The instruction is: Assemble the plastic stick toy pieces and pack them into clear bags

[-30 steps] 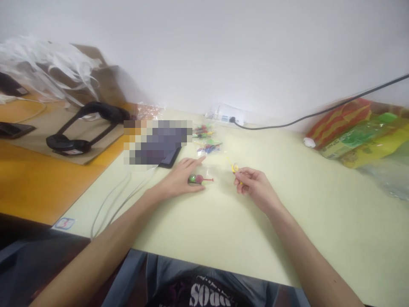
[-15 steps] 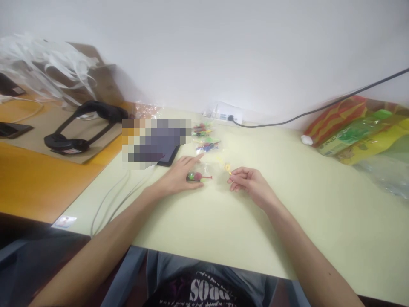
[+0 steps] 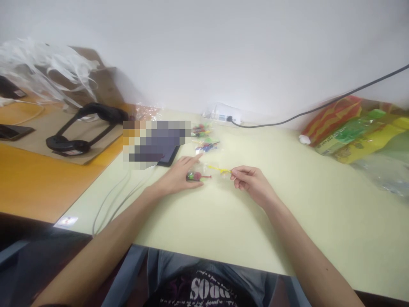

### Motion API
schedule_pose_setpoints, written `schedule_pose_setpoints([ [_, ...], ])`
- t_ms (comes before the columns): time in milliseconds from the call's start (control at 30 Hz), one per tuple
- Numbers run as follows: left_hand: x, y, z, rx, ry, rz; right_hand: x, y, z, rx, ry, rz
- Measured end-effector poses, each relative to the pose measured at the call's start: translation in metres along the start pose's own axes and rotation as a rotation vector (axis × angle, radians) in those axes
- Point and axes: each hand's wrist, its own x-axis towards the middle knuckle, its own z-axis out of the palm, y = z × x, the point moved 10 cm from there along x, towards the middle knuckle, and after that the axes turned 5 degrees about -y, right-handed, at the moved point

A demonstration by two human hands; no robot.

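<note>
My right hand [image 3: 251, 183] pinches one end of a small thin yellow plastic piece [image 3: 221, 170] and holds it level over the table, pointing left. My left hand [image 3: 180, 175] rests on the table with its fingers spread, thumb and forefinger apart around small red and green plastic pieces [image 3: 195, 175]. A thin red stick juts out from these pieces to the right. Clear plastic wrapping seems to lie by them, too faint to make out fully. Farther back are small packets of blue and red pieces [image 3: 207, 147] and of red and green pieces [image 3: 202, 130].
A tablet [image 3: 171, 155], partly pixelated, lies behind my left hand, with white cables [image 3: 111, 209] nearby. A black headset-like frame [image 3: 84, 128] sits on cardboard at left. At right lie a green bottle [image 3: 351, 132] and plastic bags [image 3: 383, 170]. A black cable [image 3: 287, 121] runs from a white power strip [image 3: 220, 116].
The yellow piece has turned in my right fingers, from upright with a round end showing to lying lengthwise toward the left. My left hand stays in place.
</note>
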Motion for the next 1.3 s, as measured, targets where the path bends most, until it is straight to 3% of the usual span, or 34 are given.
schedule_pose_setpoints([
  [267, 0.000, 0.000, -0.001, -0.006, -0.009, -0.018, -0.001, -0.007, -0.003, -0.053, 0.023, -0.045],
  [500, -0.001, 0.000, 0.000, -0.006, -0.016, -0.020, -0.006, -0.029, -0.012, -0.536, 0.206, -0.297],
  [700, -0.002, 0.002, 0.000, -0.008, -0.013, -0.001, -0.013, -0.034, 0.003, -0.896, 0.254, -0.433],
  [900, -0.003, 0.004, 0.000, -0.001, -0.005, 0.022, -0.014, -0.039, 0.038, -1.121, 0.242, -0.635],
  [1033, -0.002, 0.005, 0.000, -0.003, 0.006, 0.036, 0.002, -0.034, 0.050, -1.176, 0.258, -0.614],
  [1300, -0.003, 0.003, 0.001, 0.009, 0.027, 0.057, 0.044, -0.004, 0.057, -1.089, 0.152, -0.369],
])
